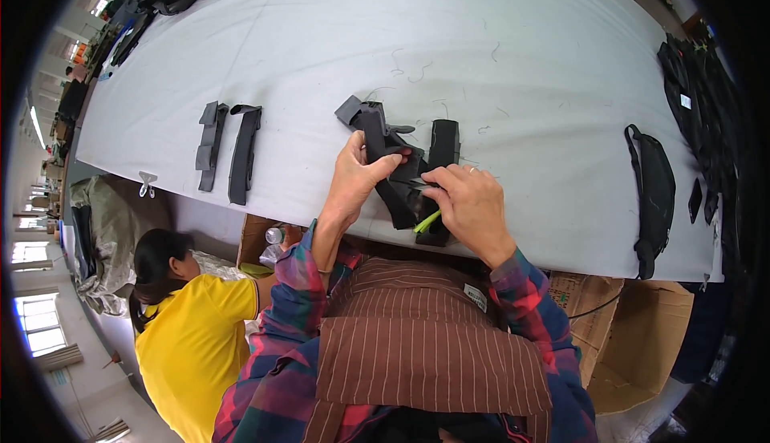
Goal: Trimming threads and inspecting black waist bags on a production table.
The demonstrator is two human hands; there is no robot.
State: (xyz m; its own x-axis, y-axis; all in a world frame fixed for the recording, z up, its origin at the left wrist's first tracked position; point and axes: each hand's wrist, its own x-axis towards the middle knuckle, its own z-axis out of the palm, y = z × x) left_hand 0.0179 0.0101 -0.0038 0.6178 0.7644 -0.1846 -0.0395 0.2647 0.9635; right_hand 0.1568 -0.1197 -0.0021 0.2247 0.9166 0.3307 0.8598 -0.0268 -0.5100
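My left hand (357,174) is closed on a folded black fabric strap (374,134), thumb and fingers pinching it near the table's front edge. Close beside it, my right hand (469,202) is closed on a small metal-bladed tool (419,183), whose tip touches the black fabric. Most of that tool is hidden by the fingers, so its exact kind is unclear. Below the right fingers a yellow-green strip (427,221) sticks out; I cannot tell whether it belongs to the tool. Another black strap piece (444,142) lies flat just beyond the right hand.
Two dark strap pieces, one (211,146) beside the other (245,154), lie on the white-covered table (321,50) at left. A black pouch (654,194) and piled black fabric (698,114) lie at right. A cardboard box (642,331) stands below. A person in yellow (196,339) is at lower left.
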